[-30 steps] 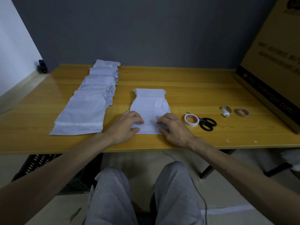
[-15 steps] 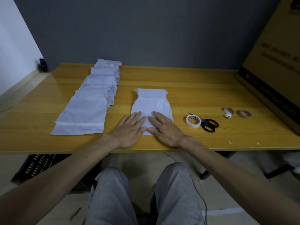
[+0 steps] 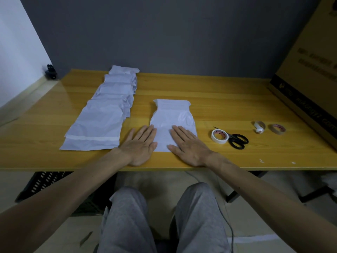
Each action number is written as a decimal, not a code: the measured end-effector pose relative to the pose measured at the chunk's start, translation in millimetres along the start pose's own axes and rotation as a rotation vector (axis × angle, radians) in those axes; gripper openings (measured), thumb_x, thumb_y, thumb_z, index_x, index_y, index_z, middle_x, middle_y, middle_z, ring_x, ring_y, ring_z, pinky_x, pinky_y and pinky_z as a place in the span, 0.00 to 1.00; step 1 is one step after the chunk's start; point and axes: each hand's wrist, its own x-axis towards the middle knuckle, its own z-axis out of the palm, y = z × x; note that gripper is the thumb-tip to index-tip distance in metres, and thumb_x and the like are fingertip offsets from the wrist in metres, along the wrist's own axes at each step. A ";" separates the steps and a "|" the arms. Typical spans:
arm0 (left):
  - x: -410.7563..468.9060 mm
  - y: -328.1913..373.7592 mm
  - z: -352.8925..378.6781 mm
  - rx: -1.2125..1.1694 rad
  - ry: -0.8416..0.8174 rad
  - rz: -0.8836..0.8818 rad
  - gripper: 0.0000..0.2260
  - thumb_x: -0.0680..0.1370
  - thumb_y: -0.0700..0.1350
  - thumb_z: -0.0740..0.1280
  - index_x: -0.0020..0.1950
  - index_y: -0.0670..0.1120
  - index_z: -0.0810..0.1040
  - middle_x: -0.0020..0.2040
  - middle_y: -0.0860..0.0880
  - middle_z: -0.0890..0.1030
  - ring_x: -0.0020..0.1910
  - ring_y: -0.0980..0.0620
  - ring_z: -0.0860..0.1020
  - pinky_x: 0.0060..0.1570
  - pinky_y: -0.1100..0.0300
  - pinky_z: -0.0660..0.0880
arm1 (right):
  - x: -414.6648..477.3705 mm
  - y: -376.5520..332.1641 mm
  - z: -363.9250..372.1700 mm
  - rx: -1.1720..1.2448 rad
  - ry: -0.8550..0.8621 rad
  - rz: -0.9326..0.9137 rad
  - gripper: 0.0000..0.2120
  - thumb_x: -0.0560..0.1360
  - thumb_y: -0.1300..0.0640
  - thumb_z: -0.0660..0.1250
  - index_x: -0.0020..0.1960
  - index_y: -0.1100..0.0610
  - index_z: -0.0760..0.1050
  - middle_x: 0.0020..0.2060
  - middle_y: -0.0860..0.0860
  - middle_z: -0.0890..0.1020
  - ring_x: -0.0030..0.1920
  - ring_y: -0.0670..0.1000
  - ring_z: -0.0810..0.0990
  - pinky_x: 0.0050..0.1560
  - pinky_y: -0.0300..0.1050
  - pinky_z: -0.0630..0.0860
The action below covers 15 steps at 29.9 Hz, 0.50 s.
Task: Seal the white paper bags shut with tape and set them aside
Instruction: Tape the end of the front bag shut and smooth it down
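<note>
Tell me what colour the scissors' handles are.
Black. The scissors lie beside the white tape roll; the head view shows them best.

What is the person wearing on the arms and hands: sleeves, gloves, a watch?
Nothing. The left hand and right hand are bare: no gloves, rings or watch. The left arm and right arm are uncovered to the frame edge, with no sleeve in view. The only clothing visible is grey trousers.

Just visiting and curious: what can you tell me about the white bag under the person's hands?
The white paper bag lies flat on the table. It looks thin and creased, with a wider folded band at its far end. The left hand lies flat on its left edge, the right hand on its near right part.
</note>
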 end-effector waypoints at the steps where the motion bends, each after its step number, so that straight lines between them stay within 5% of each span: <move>1: -2.5 -2.1 -0.7 0.004 0.000 -0.010 0.25 0.83 0.55 0.38 0.78 0.49 0.34 0.77 0.54 0.33 0.75 0.56 0.33 0.75 0.48 0.37 | 0.0 0.4 0.2 -0.004 0.002 -0.002 0.34 0.80 0.36 0.42 0.78 0.52 0.39 0.77 0.48 0.40 0.76 0.46 0.37 0.76 0.45 0.38; 7: -9.7 4.9 -1.6 0.068 0.239 0.069 0.25 0.85 0.50 0.44 0.78 0.43 0.39 0.78 0.48 0.37 0.77 0.52 0.37 0.75 0.57 0.39 | 1.8 -0.2 1.4 0.003 -0.001 0.008 0.34 0.79 0.35 0.42 0.78 0.52 0.39 0.77 0.47 0.40 0.76 0.45 0.37 0.76 0.45 0.38; 15: 3.1 16.6 2.7 -0.095 0.158 0.143 0.24 0.84 0.48 0.45 0.79 0.47 0.41 0.79 0.52 0.39 0.76 0.58 0.38 0.74 0.60 0.38 | 1.9 -1.3 1.4 0.018 0.000 0.016 0.34 0.79 0.35 0.42 0.78 0.52 0.39 0.77 0.47 0.40 0.76 0.45 0.37 0.76 0.46 0.39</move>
